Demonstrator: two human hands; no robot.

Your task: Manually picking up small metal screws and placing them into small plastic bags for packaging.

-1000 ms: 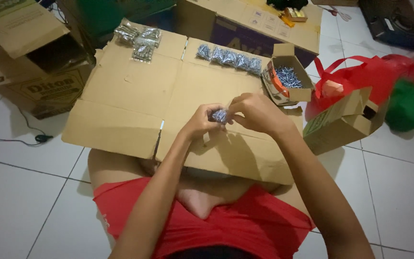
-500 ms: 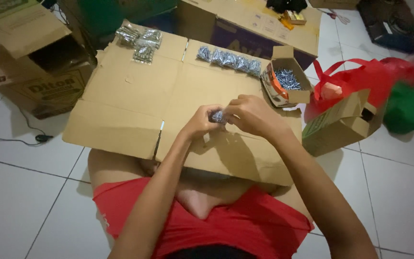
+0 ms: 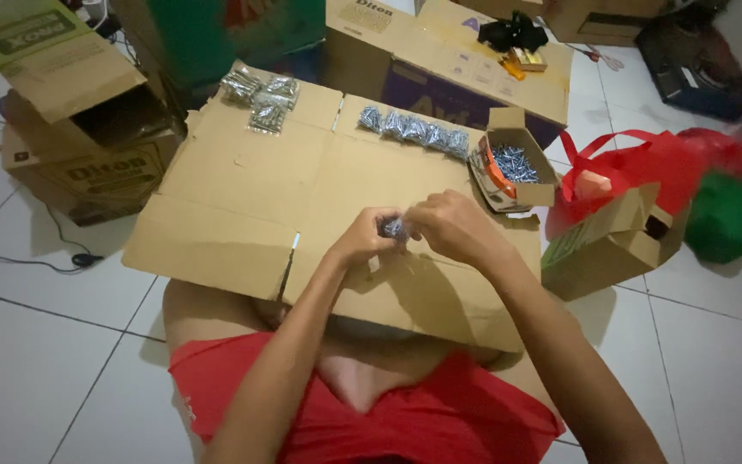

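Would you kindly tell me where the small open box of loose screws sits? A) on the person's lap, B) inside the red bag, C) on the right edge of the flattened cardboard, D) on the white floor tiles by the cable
C: the small open box of loose screws stands at the right edge of the flattened cardboard, just past the row of bagged screws.

Dim light falls on a white tiled floor crowded with cardboard boxes and a red bag.

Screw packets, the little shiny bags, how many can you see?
About 9: three at the cardboard sheet's far-left corner, five in a row along its far edge, one packet between both hands. Overlap may hide more.
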